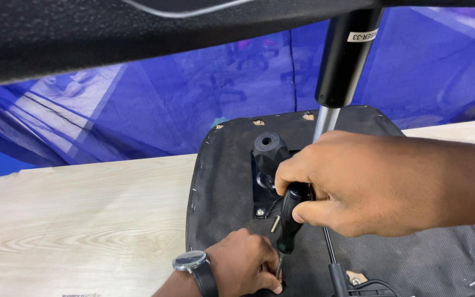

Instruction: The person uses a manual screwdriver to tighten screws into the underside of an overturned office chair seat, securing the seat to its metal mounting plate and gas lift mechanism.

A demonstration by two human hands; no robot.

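Black fabric edge [83,38] overhangs; gas cylinder [344,55] beside screwdriver [291,220].

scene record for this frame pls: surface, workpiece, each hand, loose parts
surface: pale wood-grain table
workpiece: upturned black fabric-covered chair seat bearing a black metal bracket with a round socket
right hand: grips the black-handled screwdriver, tip pointing down
left hand: wristwatch on the wrist, fingers pinched at the screwdriver tip
loose parts: small silver bolt lying on the seat
backdrop: blue mesh sheet
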